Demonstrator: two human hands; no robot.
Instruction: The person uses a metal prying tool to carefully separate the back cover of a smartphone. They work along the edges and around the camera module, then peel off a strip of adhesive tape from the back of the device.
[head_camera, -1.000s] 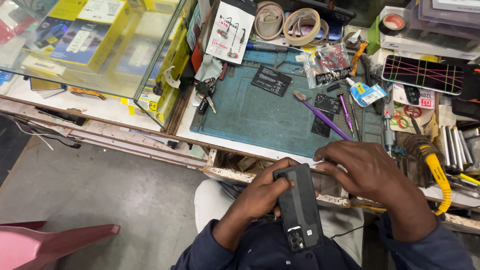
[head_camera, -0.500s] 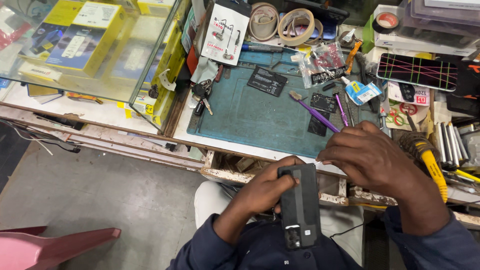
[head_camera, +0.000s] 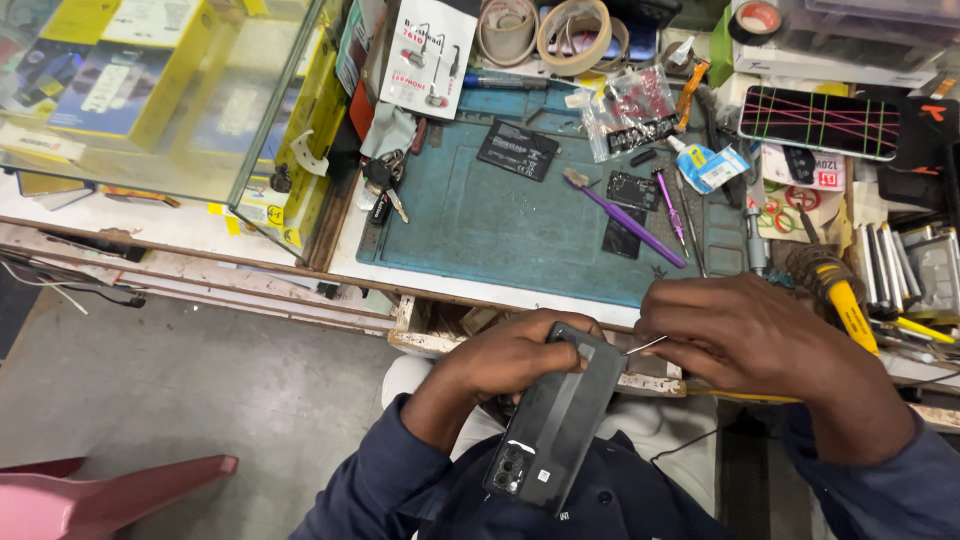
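My left hand (head_camera: 505, 360) grips a black phone (head_camera: 555, 420), back side up, its camera end pointing toward my body, held over my lap just below the bench edge. My right hand (head_camera: 745, 335) pinches a thin metal pin (head_camera: 645, 347) whose tip points at the phone's upper right edge. Both hands sit close together in front of the teal work mat (head_camera: 500, 230).
On the mat lie a purple brush (head_camera: 625, 218), a black battery (head_camera: 517, 150), small circuit boards and tweezers. Tape rolls (head_camera: 570, 30) stand at the back, a phone with a lined screen (head_camera: 820, 122) at right, a yellow-handled tool (head_camera: 850, 305), a glass case (head_camera: 170, 100) at left, a pink chair (head_camera: 110, 495).
My right hand has shifted slightly off the phone's top, and the thin pin now shows between its fingers. The phone has tilted a little, its lower end swinging left.
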